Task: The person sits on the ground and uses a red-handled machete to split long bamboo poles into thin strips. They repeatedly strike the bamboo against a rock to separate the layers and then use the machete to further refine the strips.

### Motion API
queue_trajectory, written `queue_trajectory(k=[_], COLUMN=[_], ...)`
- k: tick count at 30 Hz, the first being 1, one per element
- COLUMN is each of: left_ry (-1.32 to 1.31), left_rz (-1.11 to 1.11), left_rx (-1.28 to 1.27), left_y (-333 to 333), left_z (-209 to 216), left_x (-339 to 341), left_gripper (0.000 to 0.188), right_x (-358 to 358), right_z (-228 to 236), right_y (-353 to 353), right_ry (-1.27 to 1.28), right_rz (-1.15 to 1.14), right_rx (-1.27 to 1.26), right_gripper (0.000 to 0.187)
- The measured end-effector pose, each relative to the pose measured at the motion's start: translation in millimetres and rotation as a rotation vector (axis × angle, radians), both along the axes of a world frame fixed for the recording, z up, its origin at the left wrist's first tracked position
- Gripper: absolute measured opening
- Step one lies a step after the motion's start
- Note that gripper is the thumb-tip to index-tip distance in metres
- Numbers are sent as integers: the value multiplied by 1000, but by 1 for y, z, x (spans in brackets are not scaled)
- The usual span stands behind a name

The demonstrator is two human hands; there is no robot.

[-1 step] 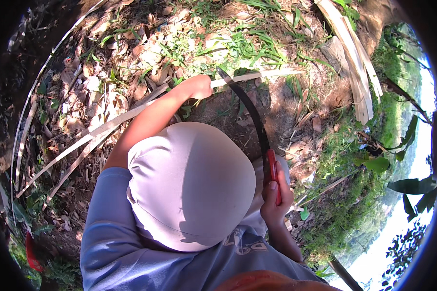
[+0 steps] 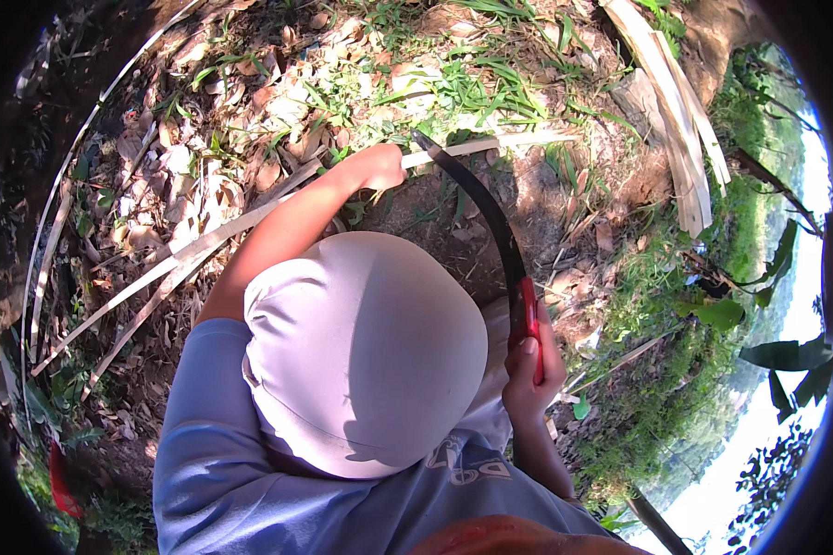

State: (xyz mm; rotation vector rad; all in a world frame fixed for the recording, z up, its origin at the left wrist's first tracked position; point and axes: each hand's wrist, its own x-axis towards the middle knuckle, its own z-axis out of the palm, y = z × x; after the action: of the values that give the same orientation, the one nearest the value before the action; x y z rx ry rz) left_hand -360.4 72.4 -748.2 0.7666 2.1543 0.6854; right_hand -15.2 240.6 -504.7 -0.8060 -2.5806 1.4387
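My left hand (image 2: 379,166) is closed around a pale split strip of wood or bamboo (image 2: 472,147). The strip reaches past my fist to the right and seems to run under my forearm toward the lower left. In my right hand (image 2: 534,384) is the red handle of a curved knife (image 2: 491,208) with a long black blade. Its blade arcs up and leftward; the tip lies over the strip, just right of my left fist. Whether the blade touches the strip, I cannot tell.
A pale cap (image 2: 366,356) hides the middle of the view. Thicker split wood pieces (image 2: 671,120) lie at the far right, beside a green slope. More strips (image 2: 148,319) cross the leaf litter at left. Something red (image 2: 62,481) is at the lower left.
My right hand and the knife's handle have shifted slightly to the right. The blade's tip and my left hand with the strip have stayed almost where they were.
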Motion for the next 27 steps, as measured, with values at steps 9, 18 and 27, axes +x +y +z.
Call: queue_trajectory(k=[9, 18, 27], left_ry=[43, 118, 13], left_rz=[63, 233, 158], left_rx=[7, -193, -173], left_y=[0, 7, 1], left_z=[9, 25, 33], left_x=[19, 38, 39], left_gripper=[38, 38, 39], right_x=[12, -7, -12], right_z=[10, 47, 50], right_y=[4, -18, 3], right_ry=[40, -49, 275], right_rz=[131, 88, 124], right_rx=[4, -85, 109], right_gripper=[46, 44, 60])
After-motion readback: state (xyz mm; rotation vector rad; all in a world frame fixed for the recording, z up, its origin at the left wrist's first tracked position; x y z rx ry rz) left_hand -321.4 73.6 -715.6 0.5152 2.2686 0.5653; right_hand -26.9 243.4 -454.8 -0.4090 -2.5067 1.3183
